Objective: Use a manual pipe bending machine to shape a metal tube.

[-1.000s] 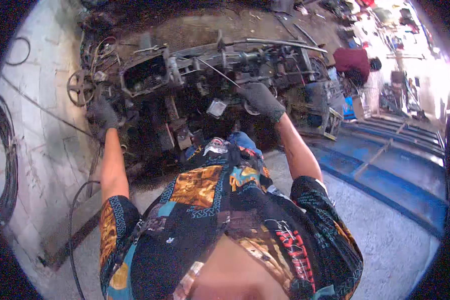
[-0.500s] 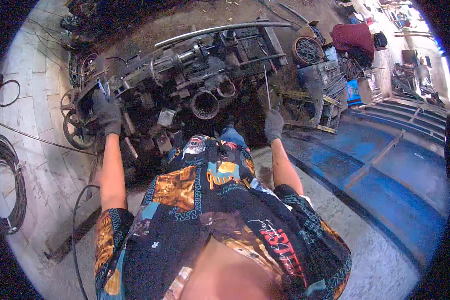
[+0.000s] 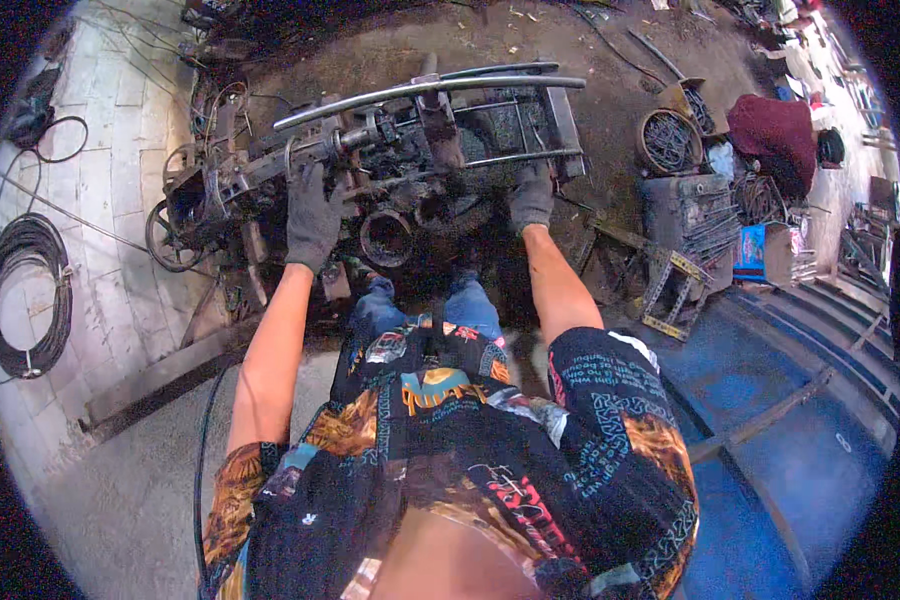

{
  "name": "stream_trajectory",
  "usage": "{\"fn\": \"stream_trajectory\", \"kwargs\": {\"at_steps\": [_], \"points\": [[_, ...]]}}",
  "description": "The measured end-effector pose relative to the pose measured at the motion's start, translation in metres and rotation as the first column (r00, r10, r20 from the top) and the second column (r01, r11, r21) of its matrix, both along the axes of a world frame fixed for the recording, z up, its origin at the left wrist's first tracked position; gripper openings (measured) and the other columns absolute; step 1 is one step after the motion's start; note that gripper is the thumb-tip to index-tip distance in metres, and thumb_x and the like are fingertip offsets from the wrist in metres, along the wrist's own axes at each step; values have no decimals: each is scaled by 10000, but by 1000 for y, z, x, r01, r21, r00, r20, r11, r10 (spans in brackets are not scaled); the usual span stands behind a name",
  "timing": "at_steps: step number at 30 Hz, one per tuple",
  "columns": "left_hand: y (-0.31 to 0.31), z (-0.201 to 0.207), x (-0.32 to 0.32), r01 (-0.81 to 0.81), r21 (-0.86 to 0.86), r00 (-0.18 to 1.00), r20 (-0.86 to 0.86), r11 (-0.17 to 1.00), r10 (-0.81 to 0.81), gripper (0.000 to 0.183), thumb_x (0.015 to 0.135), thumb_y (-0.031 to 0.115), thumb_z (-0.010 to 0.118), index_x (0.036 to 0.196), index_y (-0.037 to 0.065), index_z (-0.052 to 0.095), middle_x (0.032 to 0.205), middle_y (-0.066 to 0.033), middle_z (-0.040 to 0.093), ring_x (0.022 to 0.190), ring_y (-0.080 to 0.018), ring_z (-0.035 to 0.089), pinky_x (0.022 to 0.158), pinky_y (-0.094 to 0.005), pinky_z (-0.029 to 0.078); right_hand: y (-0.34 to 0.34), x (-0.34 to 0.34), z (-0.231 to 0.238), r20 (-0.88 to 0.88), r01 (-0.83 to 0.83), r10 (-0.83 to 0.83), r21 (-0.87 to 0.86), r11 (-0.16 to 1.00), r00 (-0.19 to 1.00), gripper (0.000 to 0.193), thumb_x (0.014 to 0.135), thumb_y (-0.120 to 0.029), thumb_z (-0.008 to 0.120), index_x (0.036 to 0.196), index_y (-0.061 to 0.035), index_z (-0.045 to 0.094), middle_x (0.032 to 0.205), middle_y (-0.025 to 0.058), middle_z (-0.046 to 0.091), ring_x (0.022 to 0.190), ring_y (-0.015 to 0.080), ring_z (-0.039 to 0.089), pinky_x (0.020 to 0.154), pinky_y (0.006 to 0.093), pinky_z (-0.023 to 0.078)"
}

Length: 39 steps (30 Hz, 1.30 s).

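Observation:
A dark, greasy machine with a shaft, bars and round openings stands in front of me. My left hand, in a grey glove, lies against its near side by the shaft. Those fingers stretch forward with the thumb apart, and no tool shows in them. At the machine's right end, my right hand, gloved too, reaches to the frame just under a thin metal bar. Its fingers are bent and partly hidden, so what they hold cannot be made out. A long pale metal tube lies across the machine's far side.
To the right are a round bin of metal pieces, a metal stand with rods, a yellow-edged angle frame and a blue metal panel. A coil of black cable lies on the left floor. A handwheel sticks out at the machine's left end.
My left hand has moved right along the machine, and the metal tool seen in it no longer shows. My right hand has gone forward to the frame; its thin rod is no longer distinguishable.

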<state>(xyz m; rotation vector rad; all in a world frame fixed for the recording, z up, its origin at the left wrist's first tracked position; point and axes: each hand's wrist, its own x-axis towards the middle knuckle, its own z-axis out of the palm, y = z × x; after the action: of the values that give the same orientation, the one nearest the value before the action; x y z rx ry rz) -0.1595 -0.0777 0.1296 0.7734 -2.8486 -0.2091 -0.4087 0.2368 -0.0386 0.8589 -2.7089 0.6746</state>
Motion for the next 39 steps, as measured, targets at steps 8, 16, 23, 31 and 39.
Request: {"fn": "stream_trajectory", "kwargs": {"at_steps": [8, 16, 23, 31, 39], "points": [[23, 4, 5, -154, 213, 985, 111, 965, 133, 610, 1003, 357, 606, 1459, -32, 493, 1514, -264, 485, 1403, -425, 452, 1191, -485, 335, -6, -3, 3, 220, 49, -113, 277, 960, 969, 311, 848, -158, 634, 1121, -36, 717, 1279, 216, 647, 1212, 393, 585, 1070, 476, 440], [16, -90, 103, -420, 315, 889, -46, 851, 456, 593, 1028, 380, 561, 1445, -38, 503, 1459, -271, 535, 1371, -411, 490, 1168, -465, 372, -44, 31, 151, 190, -244, 320, -339, 908, 928, 310, 878, -124, 720, 1181, -69, 692, 1163, 160, 686, 1114, 375, 626, 940, 455, 519], [79, -210, 189, -584, 678, 562, -60, 447, 825, 420, 1090, 317, 448, 1354, 10, 562, 1340, -250, 612, 1244, -371, 595, 1029, -493, 472, -204, -22, 250, -167, -563, 572, 100, 820, 803, 283, 907, -208, 683, 1153, -70, 698, 1159, 157, 695, 1057, 397, 663, 885, 467, 544], [91, -225, 151, 207, 727, 137, 640, -654, 756, 667, 1014, 664, 397, 1350, 109, 551, 1249, -121, 664, 1096, -286, 631, 1006, -515, 442, -233, -69, 201, 39, -524, 673, 662, 536, 738, 290, 935, -198, 597, 1207, -151, 687, 1185, 163, 701, 1069, 398, 677, 898, 504, 541], [73, -281, 158, 420, 742, -47, 592, -522, 804, 643, 1032, 621, 408, 1356, 83, 543, 1163, -107, 634, 1034, -256, 600, 975, -466, 461, -220, -96, 173, 34, -496, 644, 670, 552, 764, 427, 956, -247, 567, 1377, -193, 616, 1254, 158, 693, 1108, 400, 674, 964, 497, 530]]}}
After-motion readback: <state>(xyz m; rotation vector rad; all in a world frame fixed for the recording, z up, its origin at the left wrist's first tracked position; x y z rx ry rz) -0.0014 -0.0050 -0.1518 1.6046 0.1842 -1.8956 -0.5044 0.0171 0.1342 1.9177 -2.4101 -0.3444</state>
